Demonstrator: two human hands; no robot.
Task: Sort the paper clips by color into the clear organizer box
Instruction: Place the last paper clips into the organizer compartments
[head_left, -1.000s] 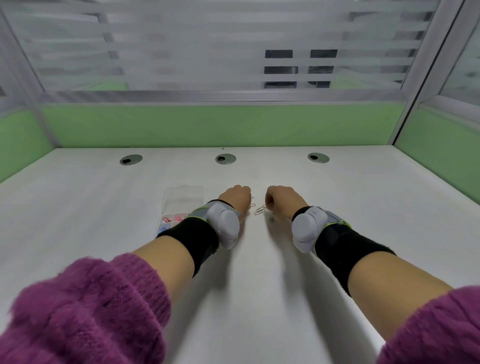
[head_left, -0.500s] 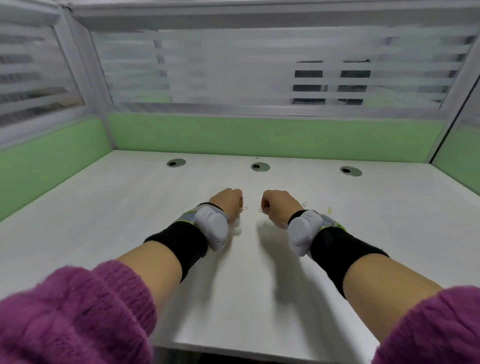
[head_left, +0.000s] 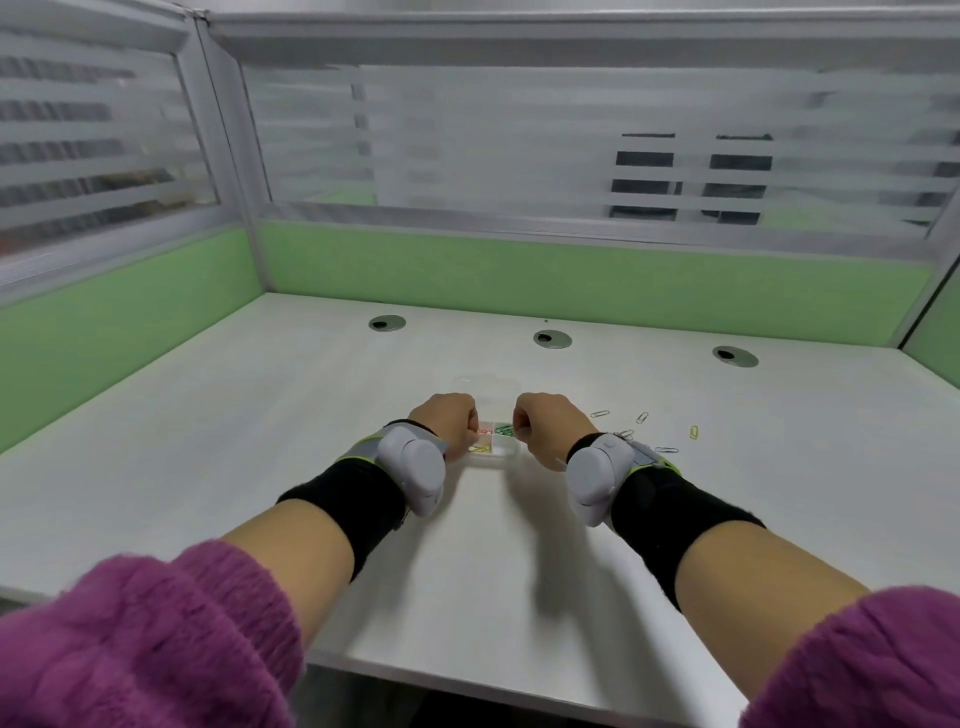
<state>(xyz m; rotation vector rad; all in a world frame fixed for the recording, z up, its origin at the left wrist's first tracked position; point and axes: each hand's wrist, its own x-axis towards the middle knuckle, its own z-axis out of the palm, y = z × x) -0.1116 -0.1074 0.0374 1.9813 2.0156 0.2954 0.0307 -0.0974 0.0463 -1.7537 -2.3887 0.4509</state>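
Note:
The clear organizer box (head_left: 500, 451) lies on the white desk between my two hands, its lid (head_left: 485, 385) folded open behind it. Red clips (head_left: 484, 431), green clips (head_left: 503, 429) and yellow clips (head_left: 479, 448) lie in separate compartments. My left hand (head_left: 445, 422) is a curled fist against the box's left side and hides that edge. My right hand (head_left: 545, 423) is a curled fist at the right side, thumb beside the green clips. I cannot see whether either fist holds anything. Loose silver clips (head_left: 600, 414) and a yellow clip (head_left: 694, 432) lie to the right.
The white desk (head_left: 260, 441) is enclosed by green partitions (head_left: 571, 280) at the back and both sides. Three grey cable grommets (head_left: 552, 339) sit in a row near the back. The desk's front edge runs under my forearms.
Both hands have shifted left, from the loose clips to either side of the box. The view has tilted up and swung left. The box stays where it was.

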